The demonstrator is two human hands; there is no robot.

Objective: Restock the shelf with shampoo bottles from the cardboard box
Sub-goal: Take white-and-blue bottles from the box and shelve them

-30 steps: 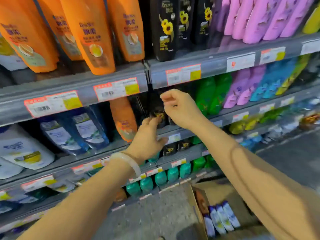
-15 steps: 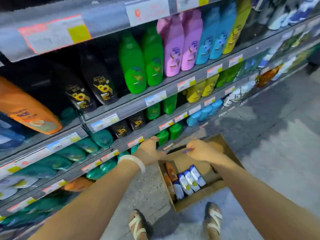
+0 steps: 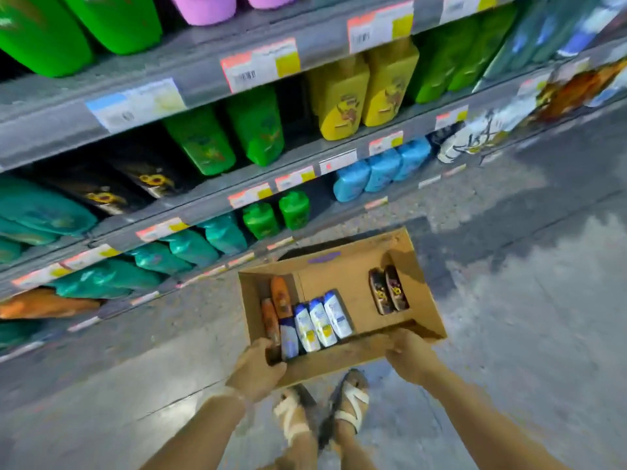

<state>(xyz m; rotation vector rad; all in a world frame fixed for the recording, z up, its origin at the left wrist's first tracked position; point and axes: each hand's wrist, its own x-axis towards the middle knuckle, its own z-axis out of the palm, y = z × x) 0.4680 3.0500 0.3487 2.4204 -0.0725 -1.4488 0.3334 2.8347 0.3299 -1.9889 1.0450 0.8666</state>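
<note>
Two hands, left and right, now off the shelf, gripping cardboard box rim; restocking paused, box likely moving.

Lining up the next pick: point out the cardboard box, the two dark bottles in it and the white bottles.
cardboard box [image 3: 342, 278]: head view, bare inner wall on the shelf side.
dark bottles [image 3: 388, 292]: head view, where the pair meet.
white bottles [image 3: 321, 321]: head view, label of the middle one.
</note>
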